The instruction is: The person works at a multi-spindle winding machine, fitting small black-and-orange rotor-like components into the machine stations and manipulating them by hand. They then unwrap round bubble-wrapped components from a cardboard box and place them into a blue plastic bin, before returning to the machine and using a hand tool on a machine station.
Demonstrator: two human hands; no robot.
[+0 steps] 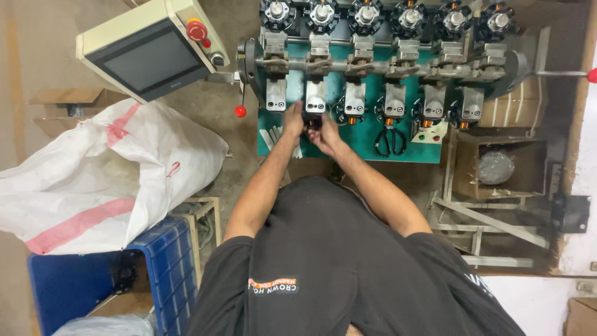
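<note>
Seen from above, a person in a black shirt stands at a green-topped winding machine (367,140) that fills the frame from 11 to 2 o'clock. Both arms reach up toward 12 o'clock and meet at the second station (315,96) from the left in a row of six.

The left hand (293,119) and right hand (323,134) close in from either side on a small dark part (313,122) just beneath that station's grey metal block. The fingers of both hands are wrapped round the part, touching it; how tightly they clamp cannot be told. The part is mostly hidden by the fingers, so its long axis and facing cannot be told.

The other stations carry copper-coloured coils (388,121) under their blocks. Black-handled scissors (390,140) lie on the green top at 1 o'clock, blades pointing toward 12.

At 10 o'clock a cream-cased control screen (149,59) sits tilted, with a red round button (196,31) at its upper right corner. Below it, at 9 o'clock, lies a large white woven sack (106,180) with red stripes. At 7 o'clock stands a blue plastic crate (168,261). At 3 o'clock an open brown box (494,168) holds a grey bundle wrapped in clear film.
</note>
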